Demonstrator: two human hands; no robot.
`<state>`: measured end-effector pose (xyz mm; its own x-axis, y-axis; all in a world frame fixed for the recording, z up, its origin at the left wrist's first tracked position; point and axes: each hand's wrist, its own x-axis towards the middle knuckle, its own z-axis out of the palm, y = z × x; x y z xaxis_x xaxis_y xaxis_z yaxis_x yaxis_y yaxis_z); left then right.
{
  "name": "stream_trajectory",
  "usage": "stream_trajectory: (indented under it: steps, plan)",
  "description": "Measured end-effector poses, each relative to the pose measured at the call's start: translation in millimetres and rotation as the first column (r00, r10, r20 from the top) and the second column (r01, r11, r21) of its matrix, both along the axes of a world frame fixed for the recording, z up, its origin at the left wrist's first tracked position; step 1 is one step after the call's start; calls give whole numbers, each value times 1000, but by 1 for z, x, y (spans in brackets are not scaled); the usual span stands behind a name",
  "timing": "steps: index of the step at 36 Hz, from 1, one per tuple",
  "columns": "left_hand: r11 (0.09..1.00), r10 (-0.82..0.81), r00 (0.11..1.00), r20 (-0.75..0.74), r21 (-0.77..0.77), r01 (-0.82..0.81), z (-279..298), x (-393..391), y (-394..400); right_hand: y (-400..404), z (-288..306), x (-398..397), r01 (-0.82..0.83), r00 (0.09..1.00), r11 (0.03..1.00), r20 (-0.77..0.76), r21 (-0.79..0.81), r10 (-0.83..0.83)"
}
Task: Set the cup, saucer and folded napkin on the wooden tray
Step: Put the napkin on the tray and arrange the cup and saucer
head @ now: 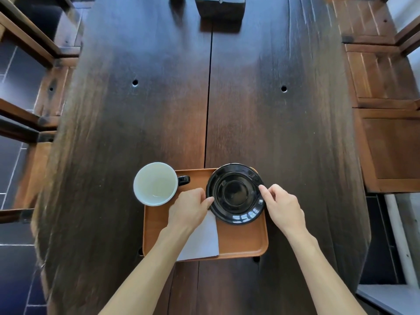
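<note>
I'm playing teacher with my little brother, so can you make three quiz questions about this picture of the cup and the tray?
1. True or false: both hands touch the black saucer.
2. Which thing lies partly under the left hand? A) a spoon B) the folded napkin C) a teapot
3. Fill in: the cup is white inside and its handle is ____.

Key
1. True. The left hand's fingertips meet the saucer's left rim and the right hand touches its right rim, over the wooden tray.
2. B. The white napkin lies on the tray, under that hand and wrist.
3. Black. The cup stands at the tray's far left corner, and looks empty.
</note>
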<state>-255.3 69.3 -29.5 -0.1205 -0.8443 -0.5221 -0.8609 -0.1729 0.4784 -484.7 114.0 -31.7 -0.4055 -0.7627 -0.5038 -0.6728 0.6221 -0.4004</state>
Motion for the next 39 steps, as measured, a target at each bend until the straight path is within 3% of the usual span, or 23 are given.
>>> stream_trajectory:
  steps: [4,8,12,18,22,27,33,37,39]
  plan:
    - [996,34,997,-62,-81,-39,6,9,13,6,8,3,57,998,998,38,-7,-57]
    - [978,120,986,-114,-154,-137,9,34,30,21,25,12,66,998,987,23,-145,-63]
    - [983,159,987,-32,-83,-161,10,60,50,39,39,40,16,992,984,128,-176,7]
    - [972,234,969,79,-7,-234,2,78,75,61,42,89,-201,976,978,81,-50,204]
    - [990,129,984,120,40,-135,-2,79,79,72,24,112,-428,900,901,-54,78,432]
    - [1000,18,989,144,-9,-17,-6,78,75,81,2,130,-515,830,857,-249,8,500]
    - [993,93,985,147,-88,-80,-4,84,71,74,2,133,-478,866,878,-187,-30,465]
    - [941,-57,973,222,-313,126,-4,87,80,75,4,131,-341,938,908,-154,-243,311]
    - [900,-154,957,247,-365,239,-5,85,82,74,2,132,-339,941,910,-77,-240,331]
